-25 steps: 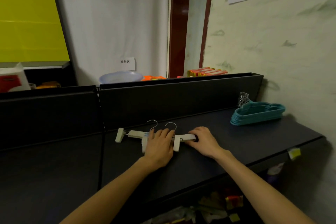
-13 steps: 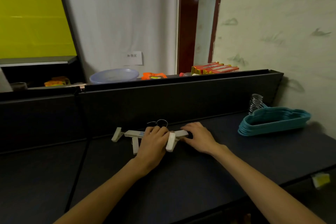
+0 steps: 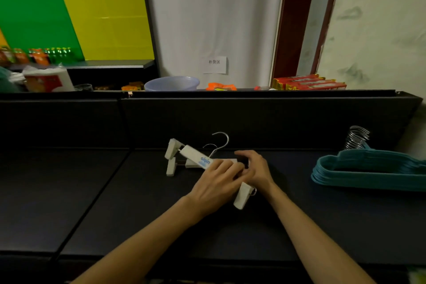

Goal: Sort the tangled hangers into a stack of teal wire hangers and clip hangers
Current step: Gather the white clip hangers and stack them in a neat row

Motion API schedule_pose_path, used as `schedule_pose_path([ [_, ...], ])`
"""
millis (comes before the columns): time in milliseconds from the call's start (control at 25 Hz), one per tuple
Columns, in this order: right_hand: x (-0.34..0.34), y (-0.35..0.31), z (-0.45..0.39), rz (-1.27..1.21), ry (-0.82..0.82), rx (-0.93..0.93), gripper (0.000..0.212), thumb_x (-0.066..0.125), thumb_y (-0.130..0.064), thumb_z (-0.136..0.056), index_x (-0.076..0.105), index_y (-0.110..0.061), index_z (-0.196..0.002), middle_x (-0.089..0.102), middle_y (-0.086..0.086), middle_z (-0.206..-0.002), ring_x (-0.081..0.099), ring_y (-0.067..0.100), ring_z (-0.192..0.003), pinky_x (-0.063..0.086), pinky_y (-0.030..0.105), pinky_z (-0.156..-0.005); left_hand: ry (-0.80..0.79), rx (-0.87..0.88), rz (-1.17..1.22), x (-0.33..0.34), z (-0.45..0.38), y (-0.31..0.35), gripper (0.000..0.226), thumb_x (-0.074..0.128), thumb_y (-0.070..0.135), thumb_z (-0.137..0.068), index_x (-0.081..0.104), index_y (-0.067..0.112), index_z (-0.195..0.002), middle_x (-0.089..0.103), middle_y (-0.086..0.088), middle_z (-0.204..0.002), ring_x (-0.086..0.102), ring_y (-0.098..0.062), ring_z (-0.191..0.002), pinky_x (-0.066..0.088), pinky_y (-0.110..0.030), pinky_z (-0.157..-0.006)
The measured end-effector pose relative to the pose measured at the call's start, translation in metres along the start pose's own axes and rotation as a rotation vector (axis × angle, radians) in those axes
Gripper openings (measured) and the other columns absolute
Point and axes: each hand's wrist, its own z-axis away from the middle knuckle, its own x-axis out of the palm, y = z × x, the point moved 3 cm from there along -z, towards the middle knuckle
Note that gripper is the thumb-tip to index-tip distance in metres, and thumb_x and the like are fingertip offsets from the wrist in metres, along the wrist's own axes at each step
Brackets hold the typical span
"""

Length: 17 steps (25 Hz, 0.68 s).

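Observation:
Two white clip hangers (image 3: 194,157) with metal hooks sit together at the middle of the dark shelf (image 3: 115,203). The upper one is tilted, its left end raised and its right clip (image 3: 242,195) hanging low. My left hand (image 3: 216,182) grips its bar from above. My right hand (image 3: 255,168) holds the right part of the hangers, fingers curled around it. A stack of teal hangers (image 3: 368,173) with bunched metal hooks (image 3: 356,137) lies at the right, apart from both hands.
A dark back panel (image 3: 230,120) rises behind the shelf. Beyond it stand a pale blue bowl (image 3: 171,83), orange packets (image 3: 221,86), red and gold boxes (image 3: 309,82) and a white carton (image 3: 47,79). A wall closes the right side.
The top clip hanger was lying flat under both hands; now it is lifted and tilted, left end up. The view has swung down and to the left.

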Motion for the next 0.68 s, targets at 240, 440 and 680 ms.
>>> schedule_pose_path([
  [240, -0.021, 0.008, 0.014, -0.07, 0.034, 0.059, 0.041, 0.063, -0.015, -0.096, 0.058, -0.021, -0.136, 0.055, 0.0, -0.142, 0.047, 0.017, -0.135, 0.039, 0.031, -0.108, -0.367, -0.388, 0.185, 0.013, 0.001, -0.001, 0.081, 0.062, 0.028, -0.093, 0.016, 0.022, -0.159, 0.026, -0.007, -0.158, 0.029, -0.027, -0.143, 0.025, -0.043, -0.119],
  [440, -0.019, 0.013, 0.024, 0.092, 0.052, 0.099, 0.049, 0.057, -0.027, -0.1, 0.045, -0.023, -0.148, 0.048, 0.002, -0.15, 0.043, 0.019, -0.139, 0.04, 0.039, -0.113, -0.18, -0.676, 0.833, -0.003, 0.007, -0.015, 0.082, 0.066, 0.021, -0.082, 0.03, 0.03, -0.154, 0.025, 0.006, -0.161, 0.021, -0.012, -0.148, 0.024, -0.036, -0.118],
  [680, -0.019, 0.013, 0.026, 0.23, 0.151, 0.142, 0.043, 0.053, -0.025, -0.102, 0.048, -0.017, -0.144, 0.05, 0.007, -0.145, 0.049, 0.021, -0.131, 0.043, 0.034, -0.102, -0.134, -1.159, 0.654, -0.008, 0.083, -0.122, 0.05, 0.053, 0.02, -0.101, 0.042, 0.019, -0.149, 0.044, -0.004, -0.151, 0.046, -0.02, -0.134, 0.041, -0.034, -0.104],
])
